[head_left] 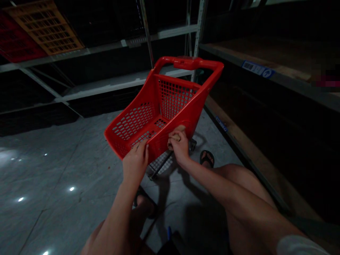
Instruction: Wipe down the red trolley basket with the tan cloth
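A red plastic shopping cart with grid-like holes in its walls stands in front of me, its handle at the far end. My left hand is closed over the near top rim of the basket, fingers on the inner side. Against the outside of the near side wall, my right hand grips a bunched tan cloth. Part of the cloth is hidden under the fingers. Inside the basket, the floor and walls show with no goods on them. The dark wheeled frame shows below.
Metal shelving runs behind the cart, with a yellow crate and a red crate at upper left. A wooden shelf with blue-white labels is close on the right. My sandalled feet flank the cart on the grey floor.
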### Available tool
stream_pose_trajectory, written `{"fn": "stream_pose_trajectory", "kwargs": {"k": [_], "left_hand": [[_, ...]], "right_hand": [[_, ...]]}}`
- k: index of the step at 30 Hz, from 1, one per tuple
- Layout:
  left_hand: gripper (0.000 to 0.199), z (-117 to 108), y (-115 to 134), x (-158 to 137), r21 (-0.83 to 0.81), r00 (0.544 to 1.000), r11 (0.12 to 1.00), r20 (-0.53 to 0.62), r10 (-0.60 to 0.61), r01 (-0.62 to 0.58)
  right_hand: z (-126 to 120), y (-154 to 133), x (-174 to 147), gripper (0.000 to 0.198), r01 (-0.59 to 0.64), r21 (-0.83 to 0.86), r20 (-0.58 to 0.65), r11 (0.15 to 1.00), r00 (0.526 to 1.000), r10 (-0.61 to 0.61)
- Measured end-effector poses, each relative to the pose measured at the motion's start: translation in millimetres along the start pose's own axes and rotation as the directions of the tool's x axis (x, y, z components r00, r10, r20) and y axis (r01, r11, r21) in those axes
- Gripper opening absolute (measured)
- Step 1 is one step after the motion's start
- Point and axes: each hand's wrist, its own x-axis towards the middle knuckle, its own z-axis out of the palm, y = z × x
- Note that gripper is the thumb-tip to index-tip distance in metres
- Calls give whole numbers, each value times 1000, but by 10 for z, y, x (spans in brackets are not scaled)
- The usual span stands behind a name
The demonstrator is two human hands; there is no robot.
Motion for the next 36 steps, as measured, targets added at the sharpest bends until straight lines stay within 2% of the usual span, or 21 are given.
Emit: {"fn": "stream_pose_trajectory", "kwargs": {"k": [2,4,6,8,10,12,15,17,18,20,23,26,28,29,31,33,34,36], "left_hand": [[35,17,44,-11,11,1000,1000,-6,-7,8],[35,39,121,-18,27,1000,1000,-21,-1,2],[34,67,219,-20,45,999,999,-40,15,-14],[36,101,317,-18,63,998,998,-45,32,-29],[39,137,389,-15,63,999,997,-27,38,-36],[42,164,417,-11,33,1000,999,-1,30,-30],[41,169,380,-8,-43,1000,999,16,6,-6],[41,153,331,-5,-72,1000,997,10,-1,2],[42,144,307,-3,-76,1000,997,7,-1,1],[44,134,276,2,-73,1000,997,3,12,-11],[46,147,274,8,-65,999,997,2,38,-38],[45,183,307,8,-53,999,997,3,53,-52],[46,203,328,11,-43,998,998,7,55,-55],[47,210,334,14,-38,999,998,5,53,-53],[47,214,336,21,-35,999,998,-15,46,-47],[46,210,320,27,-53,998,997,-45,48,-50],[45,207,306,27,-65,997,996,-59,52,-56],[44,204,269,23,-80,995,994,-76,62,-68]], "right_hand": [[-33,-298,267,16,152,7,-29,988,988,-152],[-63,-504,526,25,263,-7,-120,965,957,-262],[-79,-557,653,36,297,-27,-215,955,931,-295],[-72,-482,575,40,279,-50,-220,959,934,-283],[-52,-354,306,39,244,-79,-107,967,962,-252],[-47,-252,-44,37,240,-109,87,965,969,-232],[-84,-220,-387,32,299,-87,366,950,897,-249],[-116,-256,-344,28,347,-52,450,937,845,-288],[-133,-278,-238,26,369,-43,454,928,835,-311],[-173,-312,90,26,405,-49,398,913,846,-354],[-228,-316,609,31,405,-84,205,910,901,-382],[-203,-282,778,34,361,-110,7,926,932,-362],[-145,-245,593,34,327,-119,-27,937,943,-333],[-115,-221,424,33,314,-118,9,942,949,-315],[-70,-165,6,30,287,-94,175,953,947,-268],[-48,-107,-372,28,231,-53,349,971,916,-199],[-45,-80,-490,27,185,-38,393,982,906,-155],[-65,-30,-501,28,79,-20,366,997,928,-67]]}}
